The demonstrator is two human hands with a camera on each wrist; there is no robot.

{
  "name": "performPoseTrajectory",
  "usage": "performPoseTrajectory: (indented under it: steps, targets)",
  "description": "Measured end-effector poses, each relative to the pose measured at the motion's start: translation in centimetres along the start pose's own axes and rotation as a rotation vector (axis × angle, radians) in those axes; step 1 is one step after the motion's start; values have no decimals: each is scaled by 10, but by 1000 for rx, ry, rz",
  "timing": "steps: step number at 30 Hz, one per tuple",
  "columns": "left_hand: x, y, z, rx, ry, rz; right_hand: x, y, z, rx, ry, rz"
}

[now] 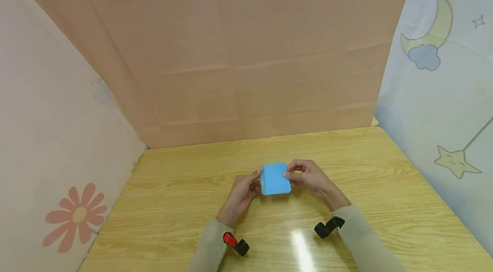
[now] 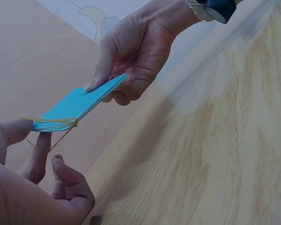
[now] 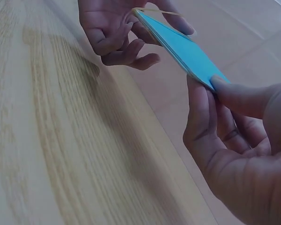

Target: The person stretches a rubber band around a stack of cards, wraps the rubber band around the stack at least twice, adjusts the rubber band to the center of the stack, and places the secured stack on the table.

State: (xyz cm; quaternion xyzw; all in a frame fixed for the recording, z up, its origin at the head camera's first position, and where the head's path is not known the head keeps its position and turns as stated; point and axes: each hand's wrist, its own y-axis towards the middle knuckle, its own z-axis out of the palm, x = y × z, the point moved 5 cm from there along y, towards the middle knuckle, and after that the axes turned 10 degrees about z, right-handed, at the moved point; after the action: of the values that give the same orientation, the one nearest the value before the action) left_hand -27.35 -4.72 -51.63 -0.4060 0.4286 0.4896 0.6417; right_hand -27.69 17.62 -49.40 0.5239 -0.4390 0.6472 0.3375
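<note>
A thin stack of blue cards [image 1: 277, 179] with rounded corners is held up above the table between both hands. My left hand [image 1: 239, 195] pinches its left edge, thumb on top and a finger beneath. Around that end runs a yellowish rubber band [image 2: 76, 123], part of it stretched away below the cards near the left fingers. On the opposite edge, my right hand [image 1: 313, 178] grips the stack between thumb and curled fingers. Several layers show along the side of the stack in both wrist views.
The wood-grain table [image 1: 173, 186] spreads beneath both hands. A brown-pink sheet [image 1: 231, 49] rises along its back edge. Pale walls with printed drawings flank it, a flower [image 1: 79, 215] at left and a star [image 1: 457, 161] at right.
</note>
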Motion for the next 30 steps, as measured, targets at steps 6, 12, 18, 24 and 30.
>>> performPoseTrajectory:
  steps: [6,12,18,24,30]
  targets:
    - [-1,1,-5,-62,2,21,-2,0,1,32,-16,9]
    - [-1,3,-10,-98,57,47,-3,-1,3,26,-24,28]
    - [-4,6,-10,-96,81,59,-3,-3,6,9,-13,64]
    - [-3,10,-4,-47,60,47,-1,-3,6,4,-2,70]
    - [-2,14,1,8,45,36,-2,-2,6,-11,22,89]
